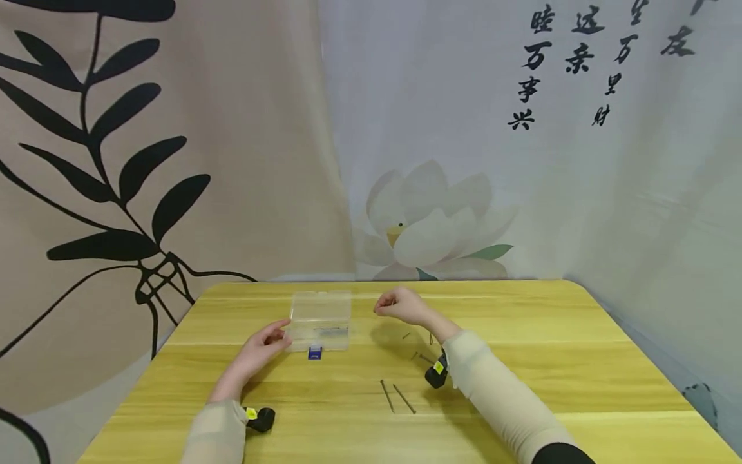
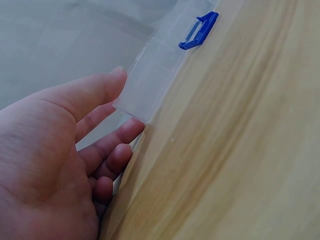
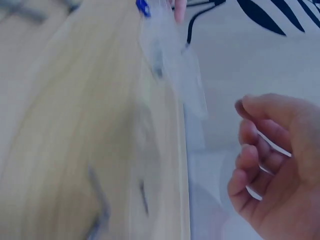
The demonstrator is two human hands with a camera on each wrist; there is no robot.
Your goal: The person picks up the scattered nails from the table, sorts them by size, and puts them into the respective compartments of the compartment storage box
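A clear plastic box [image 1: 321, 306] with a blue latch [image 1: 315, 352] stands with its lid raised toward the back. Thin metal pieces like nails or screws [image 1: 330, 329] lie inside it. My left hand [image 1: 263, 348] holds the box's left front corner, thumb [image 2: 112, 85] against the upper edge and fingers at the side wall. Right of the box, my right hand [image 1: 402, 305] is raised above the table, fingers loosely curled and thumb close to the index finger. Nothing shows between those fingertips in the right wrist view [image 3: 280, 155].
Two long thin nails or screws [image 1: 404, 398] lie on the wooden table [image 1: 324, 412] in front. Several shorter ones [image 1: 426, 357] lie below the right forearm, partly hidden by it. Behind the table hangs a printed curtain [image 1: 266, 161].
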